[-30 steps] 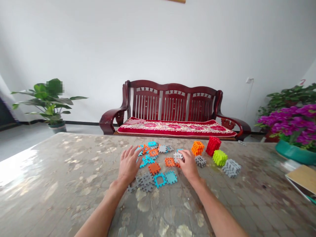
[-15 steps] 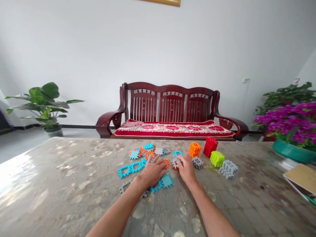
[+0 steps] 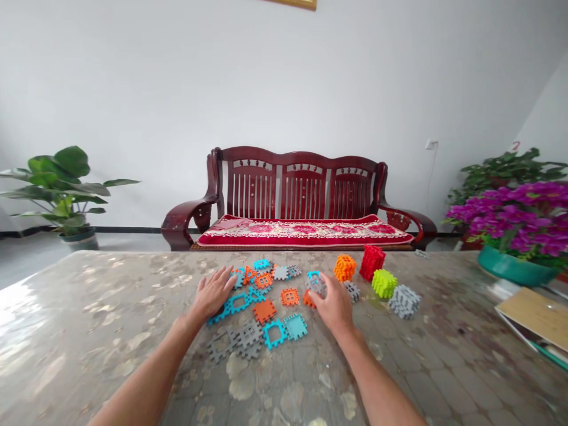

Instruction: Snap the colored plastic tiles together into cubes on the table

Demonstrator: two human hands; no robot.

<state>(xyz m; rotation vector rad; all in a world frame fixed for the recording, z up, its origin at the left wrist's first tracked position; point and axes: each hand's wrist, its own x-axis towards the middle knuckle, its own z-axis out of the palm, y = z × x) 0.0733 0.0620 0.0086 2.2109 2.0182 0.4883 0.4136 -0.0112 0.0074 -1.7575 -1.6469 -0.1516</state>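
Note:
My left hand (image 3: 213, 291) lies over the left end of a blue frame strip (image 3: 239, 302), its fingers stretched out toward a pale teal piece (image 3: 237, 279). Between my hands are an orange square (image 3: 264, 310) and an orange window piece (image 3: 290, 296). My right hand (image 3: 335, 302) has thumb and fingers around a grey piece (image 3: 316, 284); an orange piece (image 3: 308, 298) sits beside the thumb. Nearer me lie grey pieces (image 3: 249, 335), a blue frame (image 3: 274, 334) and a teal square (image 3: 295, 326).
Stacks in orange (image 3: 345, 268), red (image 3: 372, 262), lime (image 3: 384, 284) and grey (image 3: 404, 302) stand to the right. Purple flowers (image 3: 515, 213) in a green pot and a brown folder (image 3: 532, 313) are at the far right. Behind the table (image 3: 146, 296) is a wooden bench (image 3: 302, 183).
My left hand has moved left off the middle pieces, uncovering the orange square and window piece. My right hand stays around the small pieces, where a grey piece now shows more clearly.

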